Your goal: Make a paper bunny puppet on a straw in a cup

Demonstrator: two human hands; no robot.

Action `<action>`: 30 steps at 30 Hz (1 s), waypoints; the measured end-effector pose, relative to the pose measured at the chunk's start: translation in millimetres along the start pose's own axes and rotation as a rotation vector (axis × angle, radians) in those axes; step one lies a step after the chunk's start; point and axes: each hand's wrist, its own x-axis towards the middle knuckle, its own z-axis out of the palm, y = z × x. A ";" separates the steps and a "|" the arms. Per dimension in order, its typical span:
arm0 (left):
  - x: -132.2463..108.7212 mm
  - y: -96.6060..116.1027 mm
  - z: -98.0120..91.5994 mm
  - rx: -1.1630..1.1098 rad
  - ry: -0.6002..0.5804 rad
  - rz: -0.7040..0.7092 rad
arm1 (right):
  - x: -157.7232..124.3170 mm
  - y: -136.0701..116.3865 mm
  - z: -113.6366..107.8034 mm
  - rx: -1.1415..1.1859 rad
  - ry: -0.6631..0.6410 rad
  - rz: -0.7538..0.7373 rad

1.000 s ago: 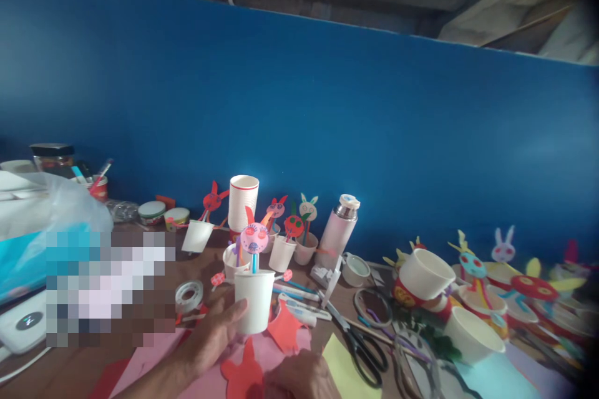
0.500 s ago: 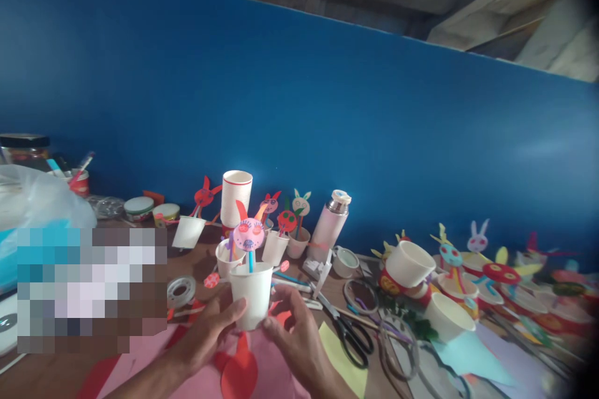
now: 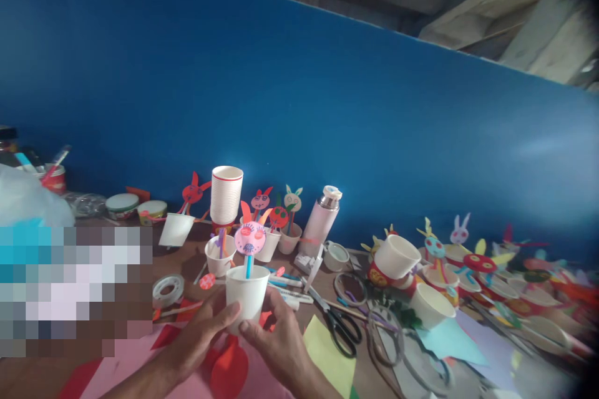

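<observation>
A white paper cup [image 3: 247,292] is held upright between both hands, above pink and red paper. A pink paper face [image 3: 250,238] with upright ears stands on a blue stick out of the cup; small red-and-white ovals stick out on both sides. My left hand [image 3: 213,324] wraps the cup's left side, thumb on the front. My right hand [image 3: 276,330] grips the right side, its thumb at the lower front. Just behind is another cup [image 3: 219,255] with a purple strip. Below the hands lies a red balloon-shaped piece [image 3: 229,369].
Behind stand stacked cups [image 3: 226,194] and a thermos [image 3: 321,221]. Black-handled scissors [image 3: 344,327] lie right of the hands, near yellow paper [image 3: 331,352]. Many decorated cups fill the right side. A tape roll [image 3: 168,290] and a pixelated area are at left.
My right hand has closed onto the cup's right side, where its fingers were looser before. The view has shifted slightly, moving the background left.
</observation>
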 end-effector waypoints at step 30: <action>11.2 6.9 -3.3 0.181 -0.138 0.286 | 1.8 3.8 4.1 -0.057 0.167 0.034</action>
